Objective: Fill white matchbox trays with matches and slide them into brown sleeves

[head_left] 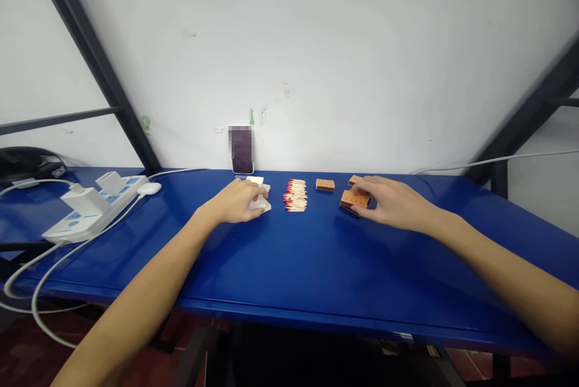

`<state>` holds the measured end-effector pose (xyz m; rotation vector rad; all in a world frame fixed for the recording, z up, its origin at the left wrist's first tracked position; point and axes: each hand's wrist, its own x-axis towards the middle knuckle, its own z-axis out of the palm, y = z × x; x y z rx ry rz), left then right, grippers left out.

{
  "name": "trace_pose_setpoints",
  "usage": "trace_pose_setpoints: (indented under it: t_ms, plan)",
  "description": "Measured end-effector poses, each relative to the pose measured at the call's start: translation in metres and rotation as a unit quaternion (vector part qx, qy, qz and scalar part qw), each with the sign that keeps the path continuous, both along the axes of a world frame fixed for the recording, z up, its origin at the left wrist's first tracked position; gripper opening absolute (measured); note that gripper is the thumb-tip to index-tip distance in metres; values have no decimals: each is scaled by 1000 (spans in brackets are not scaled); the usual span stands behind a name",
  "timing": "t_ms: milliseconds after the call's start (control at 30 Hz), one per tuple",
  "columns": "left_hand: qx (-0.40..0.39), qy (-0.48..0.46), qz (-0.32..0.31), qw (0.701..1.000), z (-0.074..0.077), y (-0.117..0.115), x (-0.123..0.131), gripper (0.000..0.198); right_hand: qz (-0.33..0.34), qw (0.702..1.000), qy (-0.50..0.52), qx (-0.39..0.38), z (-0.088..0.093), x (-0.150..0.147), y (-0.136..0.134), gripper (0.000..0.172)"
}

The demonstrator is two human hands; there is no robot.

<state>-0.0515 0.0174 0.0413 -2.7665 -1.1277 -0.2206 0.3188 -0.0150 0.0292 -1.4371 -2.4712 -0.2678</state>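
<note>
My left hand (237, 200) has its thumb and fingers closed on a white matchbox tray (261, 206) on the blue table. More white pieces (255, 180) lie just behind it, partly covered by the fingers. A pile of red-tipped matches (296, 196) lies in a column between my hands, heads mostly to the left. On the right, my right hand (389, 201) grips an orange-brown matchbox cover (353, 201) between thumb and fingers. Another cover (354, 180) shows behind these fingers, mostly hidden. A third matchbox cover (324, 185) lies untouched to the right of the matches.
A phone (243, 152) leans upright on the wall behind my left hand. At the left, a white power strip (97, 209) carries plugged-in chargers and trailing cables. Dark metal posts (97, 61) flank the blue table (289, 266). A cable runs along the right wall.
</note>
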Motion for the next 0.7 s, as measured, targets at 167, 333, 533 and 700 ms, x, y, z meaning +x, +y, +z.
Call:
trace_pose_setpoints:
  t_ms: [167, 333, 533, 700]
  plan:
    - [5, -17, -9, 1000, -2, -1, 2, 28, 94, 992, -24, -76, 9, -33, -12, 17]
    - [8, -36, -35, 999, -7, 1, 0, 31, 78, 988, -62, -122, 8, -52, -1, 10]
    - [6, -163, -93, 982, 4, -21, 17, 26, 86, 996, -9, -12, 13, -68, -4, 7]
    - [-133, -179, -197, 955, -9, -51, 52, 19, 157, 984, 28, 78, -10, -81, -6, 11]
